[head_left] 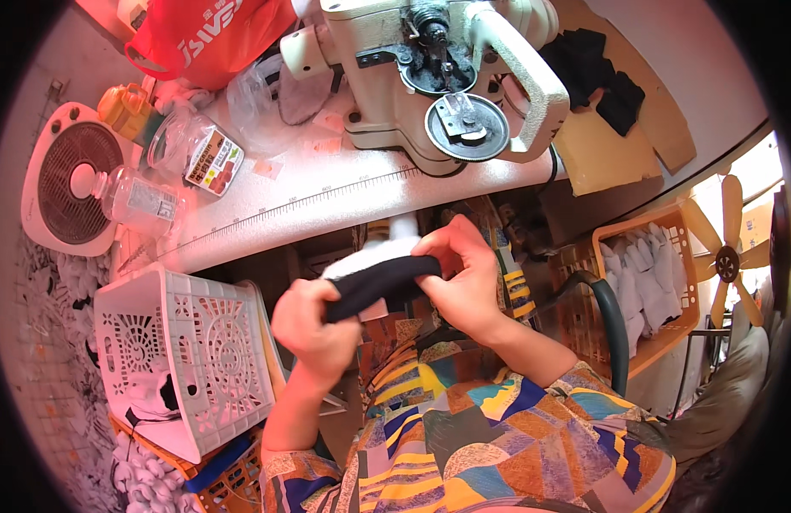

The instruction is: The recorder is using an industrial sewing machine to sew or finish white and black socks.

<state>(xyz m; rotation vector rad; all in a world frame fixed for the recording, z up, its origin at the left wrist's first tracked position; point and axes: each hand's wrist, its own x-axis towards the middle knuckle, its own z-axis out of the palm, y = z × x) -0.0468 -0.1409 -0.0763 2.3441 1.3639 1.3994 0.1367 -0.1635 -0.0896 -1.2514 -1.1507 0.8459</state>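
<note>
Below the table's front edge, I hold a black fabric band (374,286) with white material (383,252) along its upper side. My left hand (318,329) has its fingers curled round the band's left end. My right hand (460,278) pinches the right end between thumb and fingers. A pale upright piece (404,224) shows just behind the white material; I cannot tell what it is. Above my hands stands a cream sewing machine (378,128) with round metal discs (466,128) on the table (293,184), whose edge carries a printed ruler.
A white crate (224,359) holding fabric is at lower left, an orange crate (648,231) of white items at right. Fans (75,171) (726,265), a jar (143,201), a red bag (212,38) and cardboard (601,145) with black fabric (584,68) surround the work area.
</note>
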